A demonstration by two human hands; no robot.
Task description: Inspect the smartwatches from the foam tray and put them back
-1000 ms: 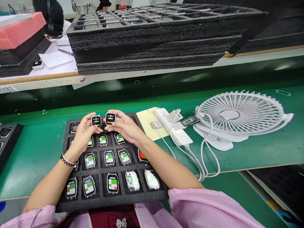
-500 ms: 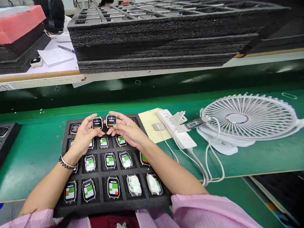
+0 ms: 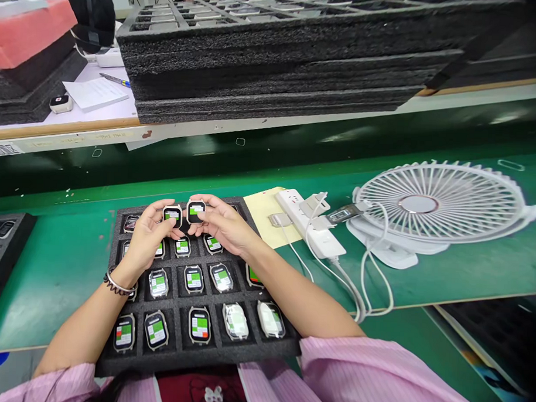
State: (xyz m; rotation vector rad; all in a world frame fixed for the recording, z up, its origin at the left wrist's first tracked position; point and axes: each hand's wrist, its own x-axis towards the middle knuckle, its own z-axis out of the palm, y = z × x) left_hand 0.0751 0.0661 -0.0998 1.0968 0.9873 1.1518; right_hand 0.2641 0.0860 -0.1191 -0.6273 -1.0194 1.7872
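My left hand (image 3: pixel 150 235) is closed around a smartwatch (image 3: pixel 172 215) without a strap, its thumb over the lower part of the screen. Close beside it, my right hand (image 3: pixel 221 226) grips a second smartwatch (image 3: pixel 195 211), with the thumb on the screen's edge. Both screens are lit with green and white blocks. The two watches are held up, apart from each other, above the far rows of a black foam tray (image 3: pixel 157 364). Several more watch bodies sit in the tray's compartments, among them one with a red patch (image 3: pixel 199 326). My hands hide part of the far rows.
Right of the tray are a white power strip (image 3: pixel 309 223) with plugs and cables, a yellow sheet (image 3: pixel 261 215) and a white fan (image 3: pixel 420 203). Another foam tray (image 3: pixel 4 256) lies at the left. Stacked foam trays (image 3: pixel 272 72) stand on the shelf ahead, where a person's head (image 3: pixel 92 13) shows behind.
Both held watches' screens have switched from dark text pages to green and white blocks. My left thumb has moved up onto its watch's screen. The view has shifted slightly.
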